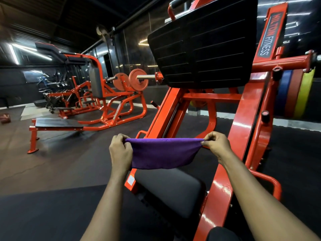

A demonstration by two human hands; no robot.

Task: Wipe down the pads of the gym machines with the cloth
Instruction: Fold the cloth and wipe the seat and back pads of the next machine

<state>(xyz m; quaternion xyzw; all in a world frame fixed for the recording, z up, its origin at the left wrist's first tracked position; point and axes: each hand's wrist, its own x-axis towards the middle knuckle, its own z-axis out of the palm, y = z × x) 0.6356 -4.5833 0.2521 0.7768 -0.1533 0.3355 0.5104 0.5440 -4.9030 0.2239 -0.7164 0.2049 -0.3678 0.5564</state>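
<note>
Closest to the camera, two bare forearms reached forward over the machine. The left hand (pixel 120 153) pinched one top corner of the purple cloth (pixel 161 153) with curled fingers and thumb. The right hand (pixel 218 146) pinched the opposite corner in the same way, fingertips bunched on the fabric. Between them the cloth was pulled taut along its upper edge and hung down in a shallow curve, held in the air and touching nothing else. Directly beneath it lay the black seat pad (pixel 170 190) of the nearest machine, apart from the cloth's lower edge. The pad sat inside a glossy orange frame (pixel 241 129) whose rails rose away to the right, one bearing a lettered label near the top. Above and beyond the hands, the ribbed black footplate (pixel 203 46) stood tilted on that frame. Blue, red and yellow weight plates (pixel 295 94) hung to its right. Farther left across the black floor (pixel 69 153) stood a second orange machine (pixel 104 94). It had a low flat platform in front and orange discs (pixel 139 80) on a bar near the dark wall.
</note>
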